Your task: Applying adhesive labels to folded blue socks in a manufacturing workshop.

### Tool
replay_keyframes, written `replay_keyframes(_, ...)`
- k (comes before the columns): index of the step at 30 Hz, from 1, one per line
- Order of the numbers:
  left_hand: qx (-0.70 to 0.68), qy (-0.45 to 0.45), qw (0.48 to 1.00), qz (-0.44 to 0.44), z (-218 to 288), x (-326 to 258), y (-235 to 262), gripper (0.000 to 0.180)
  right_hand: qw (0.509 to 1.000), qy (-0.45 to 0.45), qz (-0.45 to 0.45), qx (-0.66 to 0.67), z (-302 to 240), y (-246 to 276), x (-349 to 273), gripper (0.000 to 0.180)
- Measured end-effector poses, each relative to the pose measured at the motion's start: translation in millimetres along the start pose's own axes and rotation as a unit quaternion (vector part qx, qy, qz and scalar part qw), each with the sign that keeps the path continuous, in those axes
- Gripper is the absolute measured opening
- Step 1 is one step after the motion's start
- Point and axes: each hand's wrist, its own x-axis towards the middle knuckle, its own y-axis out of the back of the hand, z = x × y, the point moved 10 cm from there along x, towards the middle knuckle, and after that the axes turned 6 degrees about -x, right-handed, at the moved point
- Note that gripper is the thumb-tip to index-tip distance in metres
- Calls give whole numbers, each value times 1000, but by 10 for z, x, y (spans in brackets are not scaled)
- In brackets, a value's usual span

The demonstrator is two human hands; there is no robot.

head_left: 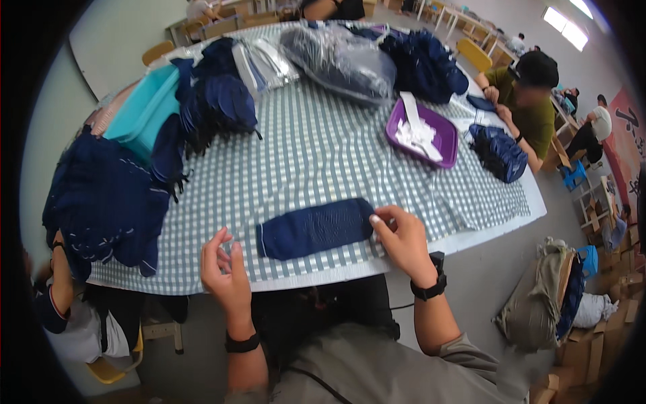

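Observation:
A navy knitted fabric tube [316, 229], with a thin white line along its left end, lies flat on the checked tablecloth [316, 151] in front of me. At its right end, my right hand [402, 241] pinches the edge between thumb and forefinger. My left hand [225, 273] hovers just off the tube's left end, its fingers apart and nothing in them.
Piles of navy knitted pieces [108, 202] lie at the left, beside a turquoise bin [145, 111]. A clear plastic bag [340, 60] sits far back. A purple basket [447, 138] holds white strips. At the right, a co-worker [535, 101] handles a navy piece.

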Motion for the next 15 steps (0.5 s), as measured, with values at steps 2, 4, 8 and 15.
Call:
replay_keyframes(2,177,-233,955,49,484,-182,79,30,999,12,31,21,99,-19,-45,19)
replay_keyframes(4,181,-308,934,-9,699,-283,-293,25,996,6,87,0,290,121,-119,12)
replay_keyframes(8,136,-249,956,-73,490,-275,-536,16,987,-50,126,83,354,221,-168,8)
replay_keyframes(15,193,-242,949,-49,514,-242,-361,18,980,-64,125,144,383,81,-110,11)
